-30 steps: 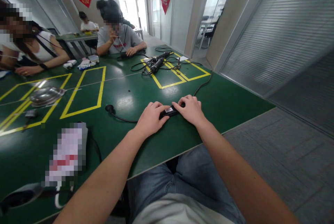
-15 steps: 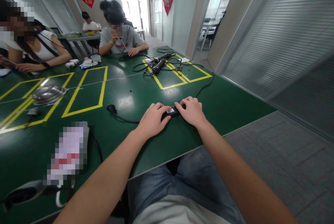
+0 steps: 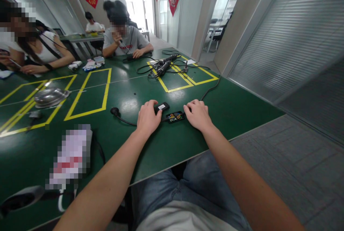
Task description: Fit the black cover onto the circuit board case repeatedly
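Green tabletop (image 3: 244,111), toward its near edge: left grip (image 3: 148,118) clasps a stiff, light-looking cover (image 3: 162,107); right grip (image 3: 197,114) meets the open case (image 3: 176,121), closure unclear. Its circuit board (image 3: 175,117) looks fragile, so the case walls suit fingers better.

— Which colours do we distinguish on the tabletop (image 3: 126,87)?
— We observe green, patterned with yellow rectangular outlines (image 3: 85,114).
— And the cover (image 3: 166,105)?
— We note black, its label (image 3: 161,107) white; the casing (image 3: 175,117), also black, shows yellow-orange rings (image 3: 172,115). We record the jeans (image 3: 150,191) as faded blue.
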`<state>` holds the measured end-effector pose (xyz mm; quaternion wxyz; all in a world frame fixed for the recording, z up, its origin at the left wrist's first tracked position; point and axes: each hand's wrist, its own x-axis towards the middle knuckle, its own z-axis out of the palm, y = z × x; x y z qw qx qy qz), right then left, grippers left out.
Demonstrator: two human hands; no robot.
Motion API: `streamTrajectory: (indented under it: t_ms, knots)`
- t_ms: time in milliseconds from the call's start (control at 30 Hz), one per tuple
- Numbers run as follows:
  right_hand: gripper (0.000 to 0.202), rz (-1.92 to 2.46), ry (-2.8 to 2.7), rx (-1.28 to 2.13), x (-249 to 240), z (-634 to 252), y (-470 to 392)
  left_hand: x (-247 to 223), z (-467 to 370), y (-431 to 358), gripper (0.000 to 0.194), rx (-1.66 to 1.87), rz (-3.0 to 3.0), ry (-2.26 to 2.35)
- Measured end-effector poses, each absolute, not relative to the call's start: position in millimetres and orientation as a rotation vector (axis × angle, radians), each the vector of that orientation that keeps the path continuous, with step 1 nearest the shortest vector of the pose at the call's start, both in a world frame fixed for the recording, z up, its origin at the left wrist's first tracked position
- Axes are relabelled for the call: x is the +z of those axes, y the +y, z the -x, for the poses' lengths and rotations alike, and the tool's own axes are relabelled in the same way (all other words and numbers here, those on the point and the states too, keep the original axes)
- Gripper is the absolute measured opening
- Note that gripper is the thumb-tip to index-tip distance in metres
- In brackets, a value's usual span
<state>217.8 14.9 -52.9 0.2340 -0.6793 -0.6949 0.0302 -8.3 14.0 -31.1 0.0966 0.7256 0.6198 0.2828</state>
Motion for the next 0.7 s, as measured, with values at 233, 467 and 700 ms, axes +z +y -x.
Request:
streamTrajectory:
  t_ms: [233,467,700]
  knots:
    - [0.041,1.842,-1.924,0.01,-53.9,-214.1,12.8,-14.0,-2.5,-2.7,0.038,0.423,-2.512,1.757]
    - [0.043,1.829,-1.908,-0.012,-54.2,-213.1,14.0,-11.8,-5.9,-5.5,0.038,0.326,-2.547,1.752]
    - [0.041,1.838,-1.903,0.006,-53.0,-213.9,13.5,-11.8,-7.1,-4.8,0.04,0.272,-2.538,1.747]
